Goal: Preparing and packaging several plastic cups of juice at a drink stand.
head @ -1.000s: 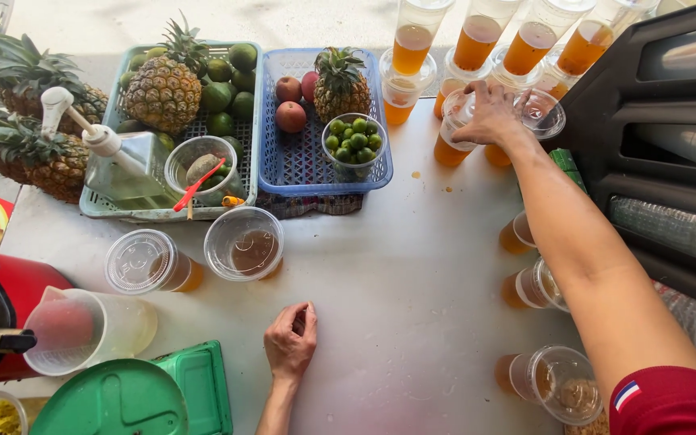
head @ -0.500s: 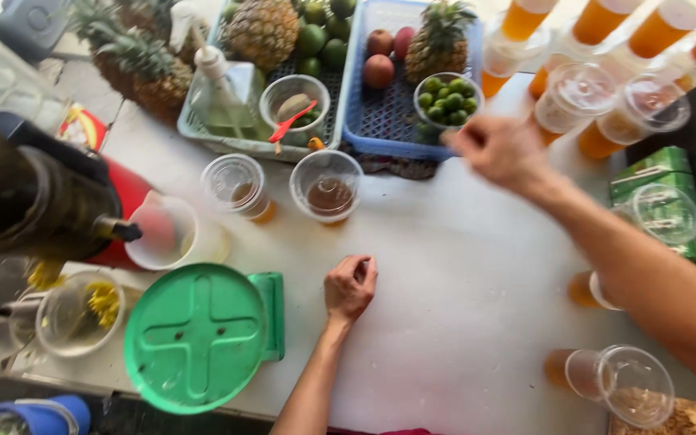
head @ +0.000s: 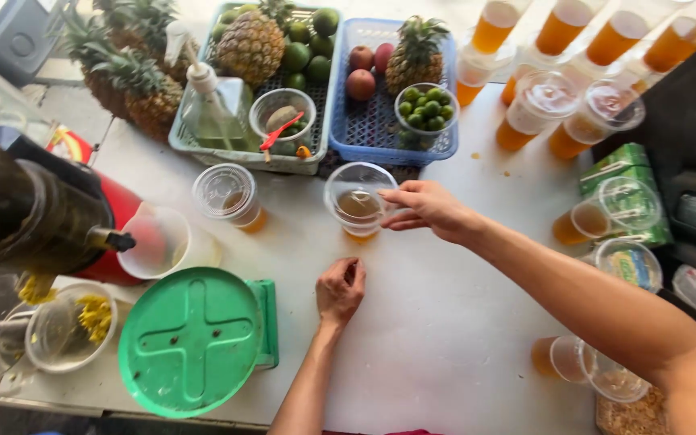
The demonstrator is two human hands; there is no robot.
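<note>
Right hand (head: pixel 428 211) has dropped from the far cups to grasp a clear cup (head: pixel 358 198); left hand (head: pixel 341 289) rests curled on the white table (head: pixel 461 338).

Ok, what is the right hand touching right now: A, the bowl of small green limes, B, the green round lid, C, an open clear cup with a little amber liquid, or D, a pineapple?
C: the right hand has its fingers at the rim of the open clear cup, which holds a little amber liquid, while the left hand rests on the white table.

Clear plastic cup (head: pixel 359 200) of amber juice at the right hand's (head: pixel 428 211) fingertips; blue basket (head: pixel 380 129) beyond; green scale (head: pixel 195 342) beside the left hand (head: pixel 340 290).
</note>
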